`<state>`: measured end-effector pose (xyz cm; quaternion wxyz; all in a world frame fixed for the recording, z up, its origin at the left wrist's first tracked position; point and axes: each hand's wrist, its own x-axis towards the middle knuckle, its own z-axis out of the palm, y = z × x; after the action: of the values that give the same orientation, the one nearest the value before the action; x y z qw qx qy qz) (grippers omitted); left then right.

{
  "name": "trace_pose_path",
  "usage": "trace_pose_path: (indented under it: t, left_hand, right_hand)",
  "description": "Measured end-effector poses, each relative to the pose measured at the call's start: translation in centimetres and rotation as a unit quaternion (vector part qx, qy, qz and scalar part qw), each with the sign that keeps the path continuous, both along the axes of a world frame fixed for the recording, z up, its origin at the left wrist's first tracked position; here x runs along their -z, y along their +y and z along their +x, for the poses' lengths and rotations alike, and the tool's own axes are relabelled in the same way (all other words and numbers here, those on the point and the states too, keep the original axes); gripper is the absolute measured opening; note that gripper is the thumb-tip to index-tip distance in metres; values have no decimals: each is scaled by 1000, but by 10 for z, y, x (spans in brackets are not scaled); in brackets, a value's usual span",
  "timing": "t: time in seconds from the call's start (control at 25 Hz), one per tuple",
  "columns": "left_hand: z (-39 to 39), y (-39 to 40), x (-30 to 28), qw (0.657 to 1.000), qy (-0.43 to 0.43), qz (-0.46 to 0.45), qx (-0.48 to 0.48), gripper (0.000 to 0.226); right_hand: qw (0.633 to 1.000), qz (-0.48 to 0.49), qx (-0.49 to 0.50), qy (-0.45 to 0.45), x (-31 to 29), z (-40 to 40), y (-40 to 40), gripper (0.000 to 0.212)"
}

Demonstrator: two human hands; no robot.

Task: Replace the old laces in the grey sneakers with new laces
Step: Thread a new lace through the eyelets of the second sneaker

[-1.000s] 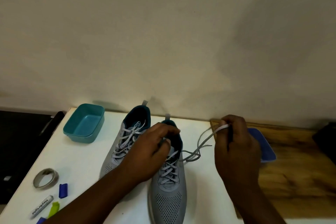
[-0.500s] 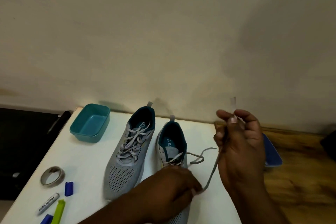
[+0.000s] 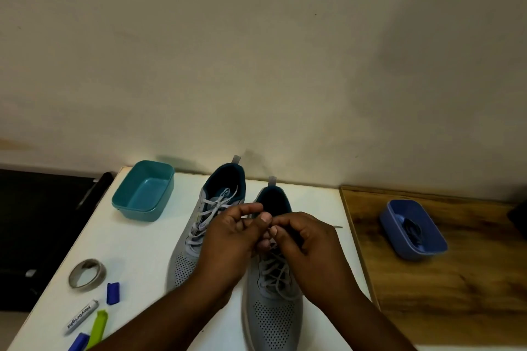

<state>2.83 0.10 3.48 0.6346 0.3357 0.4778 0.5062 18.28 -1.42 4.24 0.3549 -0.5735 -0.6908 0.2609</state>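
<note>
Now, taking the right sneaker (image 3: 272,308) as the landmark: well to its left a teal tub (image 3: 143,191) sits at the far corner of the white table (image 3: 137,251), with a tape ring (image 3: 87,273), a marker (image 3: 82,320) and coloured clips (image 3: 113,293) nearer the front edge. Just beside it on the left stands the left sneaker (image 3: 196,236), fully laced in grey. Above its tongue the left hand (image 3: 231,239) has come back up from the toe area, and its fingers curl in to pinch the grey lace (image 3: 275,268). The right hand (image 3: 306,248), half a second ago raised and drawing a strand out sideways, has dropped in to meet it, fingertips also pinching that lace. This looks like working the next crossing loose; the lower rows remain threaded, so removal is at an early stage. Well to its right, on the wooden surface (image 3: 427,293), a blue tray (image 3: 413,229) holds something dark, possibly the new laces.
</note>
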Motion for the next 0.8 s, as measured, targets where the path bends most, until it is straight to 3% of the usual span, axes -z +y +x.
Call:
trace_pose_path:
  t: [0.12, 0.16, 0.24, 0.32, 0.44, 0.6, 0.8]
  left_hand:
    - [-8, 6, 11, 993, 105, 14, -58, 13]
    - [-10, 7, 16, 978, 199, 31, -52, 10]
    - [-9, 4, 23, 917, 392, 62, 29, 16]
    - [-2, 1, 28, 887, 452, 58, 78, 34]
    - [0, 1, 32, 920, 386, 31, 61, 31]
    - [-4, -1, 37, 986, 156, -53, 25, 15]
    - [-6, -4, 33, 995, 49, -71, 44, 16]
  right_hand:
    - [999, 3, 40, -24, 13, 2, 5, 13]
    - [997, 16, 64, -44, 18, 2, 6, 15]
    - [993, 30, 98, -58, 25, 2, 10, 16]
    - [992, 17, 109, -65, 32, 1, 14, 12]
    - [989, 0, 99, -110, 40, -5, 15, 5]
    - [990, -2, 72, -123, 46, -8, 18, 4]
    - [994, -5, 63, -90, 52, -7, 21, 8]
